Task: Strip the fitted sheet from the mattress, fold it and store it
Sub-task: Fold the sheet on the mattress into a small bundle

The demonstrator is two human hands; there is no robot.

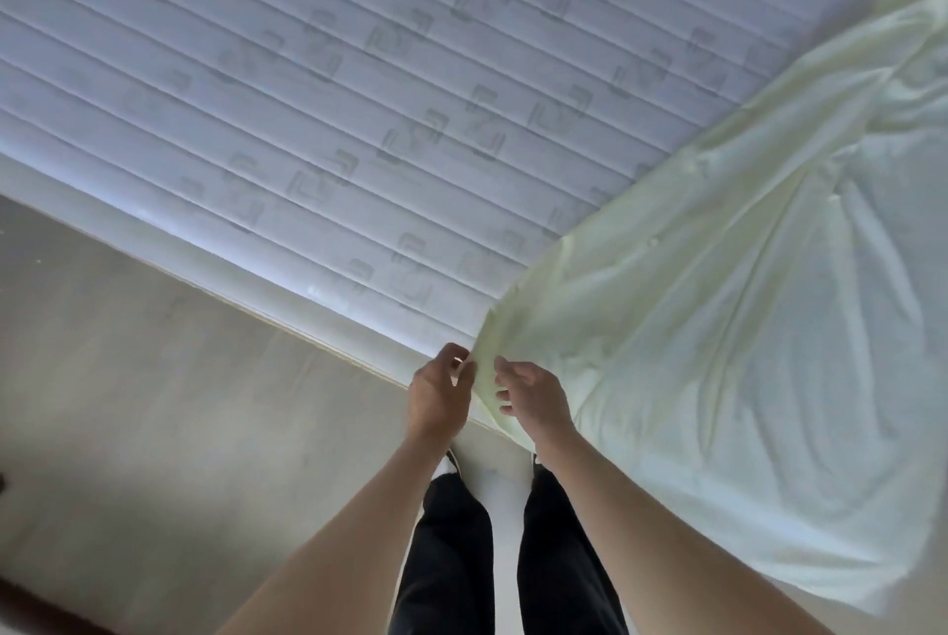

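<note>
mattress (359,70): 1 | fitted sheet (718,326): 1 | hands: 2 — left hand (441,390), right hand (533,396)

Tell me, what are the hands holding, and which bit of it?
Both hold the pale yellow fitted sheet at its edge, at the side of the mattress. The left hand pinches the edge; the right hand curls round it just beside.
</note>
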